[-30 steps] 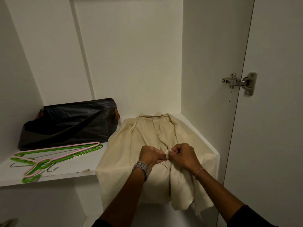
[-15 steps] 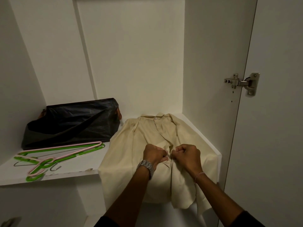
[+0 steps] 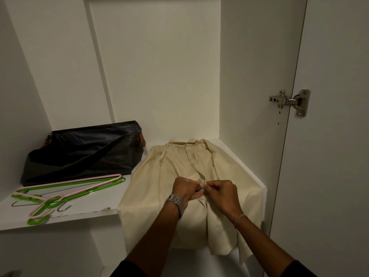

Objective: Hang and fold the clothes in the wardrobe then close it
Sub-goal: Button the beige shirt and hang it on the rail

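A cream button-up shirt (image 3: 171, 176) lies front-up on the white wardrobe shelf (image 3: 95, 215), collar toward the back wall, its hem hanging over the shelf's front edge. My left hand (image 3: 185, 189), with a metal watch on the wrist, and my right hand (image 3: 221, 193), with a thin bracelet, meet at the middle of the shirt's button placket. Both pinch the fabric there with closed fingers, fingertips touching. The button or hole between them is hidden by my fingers.
A black bag (image 3: 83, 150) sits at the back left of the shelf. Green and pink hangers (image 3: 60, 193) lie in front of it, hooks toward the shelf edge. The open wardrobe door (image 3: 335, 136) with its metal hinge (image 3: 289, 101) stands at the right.
My hands stay at the placket, shifting slightly up the shirt as the fingers work the fabric. The camera view has drifted a little. The shirt, bag and hangers have not moved.
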